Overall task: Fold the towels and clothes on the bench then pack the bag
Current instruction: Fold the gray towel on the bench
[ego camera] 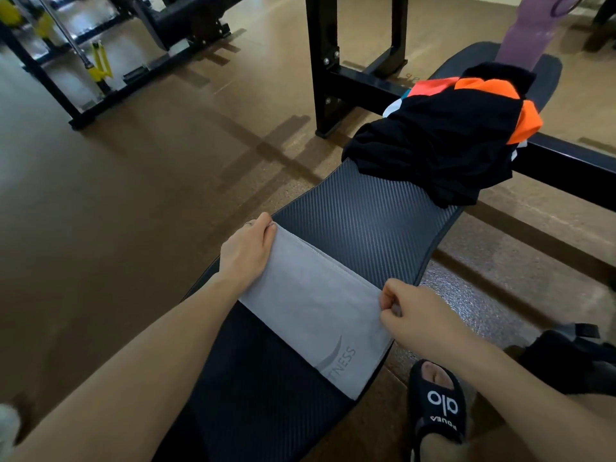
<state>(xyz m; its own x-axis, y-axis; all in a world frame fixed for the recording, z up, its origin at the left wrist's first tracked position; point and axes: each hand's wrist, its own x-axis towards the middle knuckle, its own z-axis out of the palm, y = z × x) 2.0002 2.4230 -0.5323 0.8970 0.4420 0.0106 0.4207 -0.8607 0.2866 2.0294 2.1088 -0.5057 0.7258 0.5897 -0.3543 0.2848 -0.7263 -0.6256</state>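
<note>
A grey towel (316,305) with a faint fitness logo lies folded flat across the black bench (366,221). My left hand (246,251) pinches its far left corner at the bench's left edge. My right hand (413,311) pinches the far right corner at the right edge. Farther along the bench sits a heap of clothes (446,138), mostly black with orange, white and teal pieces showing. A dark bag (566,358) rests on the floor at the lower right, only partly visible.
A black rack frame (333,71) stands just left of and behind the bench. A purple rolled mat (530,31) leans at the bench's far end. Another machine with yellow straps (100,61) is at the top left. My foot in a black slide (436,401) is beside the bench.
</note>
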